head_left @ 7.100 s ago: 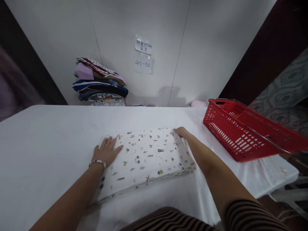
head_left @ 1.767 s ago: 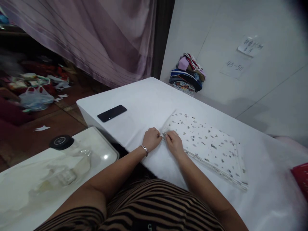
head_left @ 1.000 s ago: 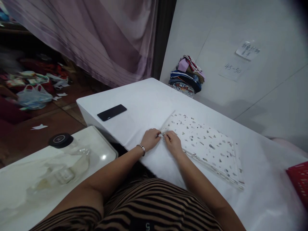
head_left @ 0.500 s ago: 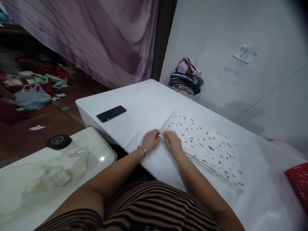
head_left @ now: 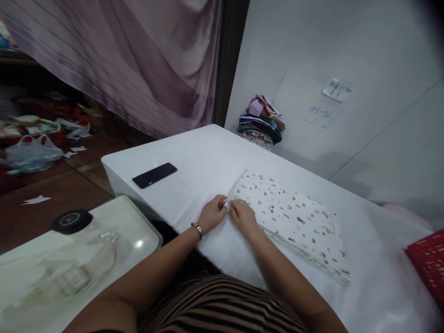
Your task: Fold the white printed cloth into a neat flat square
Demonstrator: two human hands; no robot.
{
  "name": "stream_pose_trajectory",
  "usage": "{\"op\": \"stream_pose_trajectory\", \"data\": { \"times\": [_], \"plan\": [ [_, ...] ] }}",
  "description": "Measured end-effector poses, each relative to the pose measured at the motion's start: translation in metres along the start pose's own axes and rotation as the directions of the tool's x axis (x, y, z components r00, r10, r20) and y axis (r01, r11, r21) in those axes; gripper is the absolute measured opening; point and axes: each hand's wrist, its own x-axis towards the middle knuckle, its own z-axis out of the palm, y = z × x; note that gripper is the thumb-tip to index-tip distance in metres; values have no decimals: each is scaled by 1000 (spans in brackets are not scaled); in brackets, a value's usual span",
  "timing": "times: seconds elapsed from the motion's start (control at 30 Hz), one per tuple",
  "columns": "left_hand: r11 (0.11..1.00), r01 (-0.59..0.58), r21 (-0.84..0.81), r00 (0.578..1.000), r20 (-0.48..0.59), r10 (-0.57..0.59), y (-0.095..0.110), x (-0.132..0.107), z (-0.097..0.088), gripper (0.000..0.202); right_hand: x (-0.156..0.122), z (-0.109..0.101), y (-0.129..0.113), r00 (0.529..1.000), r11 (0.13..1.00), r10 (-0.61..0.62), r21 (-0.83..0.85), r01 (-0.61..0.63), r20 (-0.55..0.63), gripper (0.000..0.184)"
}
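A folded white cloth (head_left: 291,212) with a small printed pattern lies flat on the white-covered table (head_left: 194,152). At its near left corner, my left hand (head_left: 211,214) pinches the fabric, a bracelet on its wrist. Right beside it, my right hand (head_left: 243,217) is closed on the same corner, its fingertips almost touching the left ones. A bit of the cloth bunches up between the two hands. The rest of the cloth stretches away to the right in several layers.
A black phone (head_left: 155,175) lies on the table's left part. Folded clothes (head_left: 262,121) are stacked by the wall. A red basket (head_left: 428,263) stands at the right. On the lower left, a white surface (head_left: 135,222) carries a round black object (head_left: 72,221) and clear plastic.
Both hands have pulled the cloth's corner slightly toward me and left, and it bunches more between the fingers. The whole view has shifted a little.
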Motion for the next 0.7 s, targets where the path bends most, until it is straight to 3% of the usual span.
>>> {"op": "stream_pose_trajectory", "data": {
  "times": [0.27,0.37,0.47,0.7],
  "plan": [
    [996,77,35,997,-27,-76,2,4,1,23,-1,-5,-6,1000,992,12,123,-13,6,19],
    [993,91,70,996,-2,-91,4,6,2,23,1,-11,2,999,970,0,243,-10,41,22],
    [990,101,95,995,-7,-101,4,6,2,25,12,-21,16,999,947,38,318,-37,2,25],
    [990,69,120,997,-40,-64,1,4,4,27,63,-29,56,991,990,104,101,-95,-89,36]
  ]
}}
